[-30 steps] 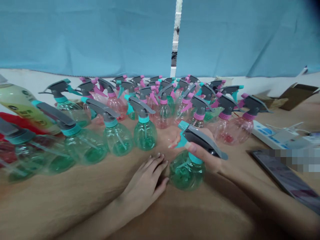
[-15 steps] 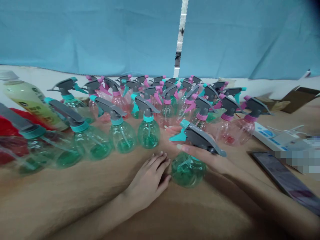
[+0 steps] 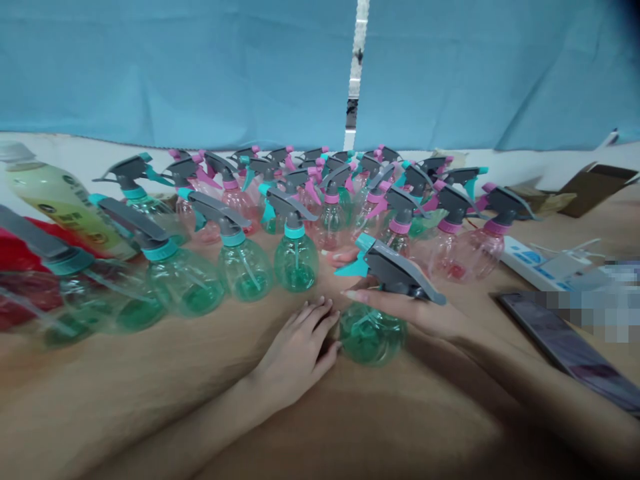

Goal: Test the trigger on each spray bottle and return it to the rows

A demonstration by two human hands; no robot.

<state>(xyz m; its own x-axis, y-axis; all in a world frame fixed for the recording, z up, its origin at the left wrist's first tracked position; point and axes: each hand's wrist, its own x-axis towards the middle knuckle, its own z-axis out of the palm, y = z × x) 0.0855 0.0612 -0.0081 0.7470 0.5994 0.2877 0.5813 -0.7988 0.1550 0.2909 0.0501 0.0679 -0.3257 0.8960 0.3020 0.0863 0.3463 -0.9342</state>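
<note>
A green see-through spray bottle (image 3: pixel 373 340) with a grey head and a turquoise trigger stands upright on the table. My right hand (image 3: pixel 425 315) is round its neck, thumb in front and fingertips showing on the far side. Just left of this bottle, my left hand (image 3: pixel 297 347) lies palm down on the wood, fingers stretched out, holding nothing. Beyond my left hand is another green spray bottle (image 3: pixel 296 263) with a turquoise collar. Several more green bottles line up to its left, and pink spray bottles (image 3: pixel 473 250) stand behind and to the right.
A phone (image 3: pixel 565 347) and a white power strip (image 3: pixel 537 263) lie at the right. Behind them is an open cardboard box (image 3: pixel 593 190). At far left a large labelled bottle (image 3: pixel 65 200) stands by something red (image 3: pixel 30 237). Blue cloth (image 3: pixel 200 73) covers the back wall.
The view has shifted slightly. Both hands keep about the same place on the table, and my right hand stays round the neck of the green spray bottle.
</note>
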